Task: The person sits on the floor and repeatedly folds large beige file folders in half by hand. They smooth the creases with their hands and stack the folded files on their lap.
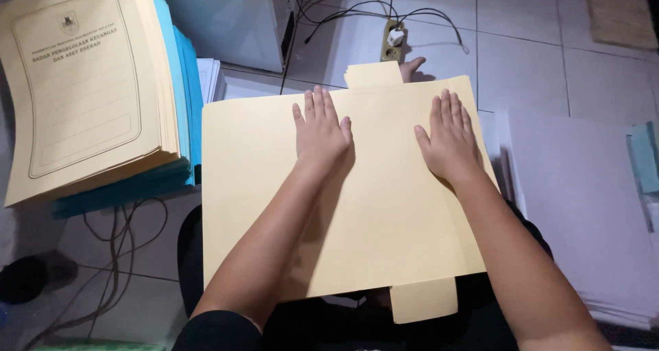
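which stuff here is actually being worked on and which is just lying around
In hand:
left hand and right hand, both flat on the cream folder

Lying about:
stack of cream and blue folders
power strip
cables
white paper pile

Under your palms lies a pale yellow card folder (384, 207), opened flat and spread wide across your lap. Its surface is plain and unprinted, smooth apart from a faint fold line running down near its right side. A small tab sticks out from the far edge and another from the near edge at the lower right. Its left part appears to overhang the tiled floor, though shadow blurs that edge.
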